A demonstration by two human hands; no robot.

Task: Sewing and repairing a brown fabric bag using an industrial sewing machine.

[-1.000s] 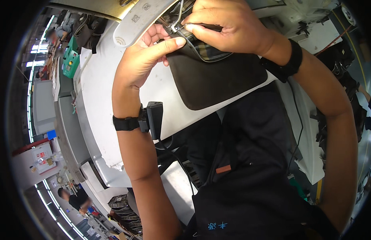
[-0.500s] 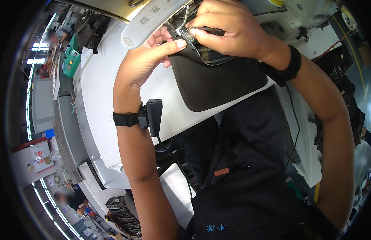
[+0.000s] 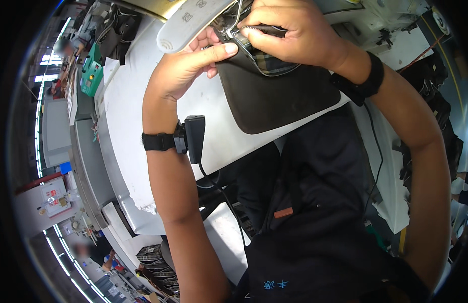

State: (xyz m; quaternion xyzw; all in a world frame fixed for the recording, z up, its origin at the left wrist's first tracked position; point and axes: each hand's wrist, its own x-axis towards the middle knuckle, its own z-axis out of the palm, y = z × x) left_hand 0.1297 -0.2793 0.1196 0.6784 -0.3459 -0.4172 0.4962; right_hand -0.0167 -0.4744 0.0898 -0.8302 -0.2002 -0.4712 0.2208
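Note:
A dark brown bag (image 3: 282, 101) lies on the white work surface, its flap-like smooth side toward me. Along its opened top runs a metal-toothed zipper (image 3: 250, 54), and plaid lining (image 3: 270, 64) shows inside. My left hand (image 3: 191, 65) grips the bag's edge at the zipper's left end, thumb on top and fingers beneath. From the right, my right hand (image 3: 299, 38) pinches the other zipper edge between thumb and forefinger. Both hands are close to a thin metal rod beside the pale head of a sewing machine (image 3: 193, 22), which partly hides the spot where they work.
The white table (image 3: 130, 111) curves along my left, with a green device (image 3: 91, 76) and a dark bag (image 3: 118, 33) beyond it. Dark pieces hang at right. Black cables run from both wrist straps. Folded plaid pieces (image 3: 155, 262) lie lower left, near another person.
The view has shifted a little, so hands and bag sit slightly higher and farther right in it. Both hands keep their grip at the zipper.

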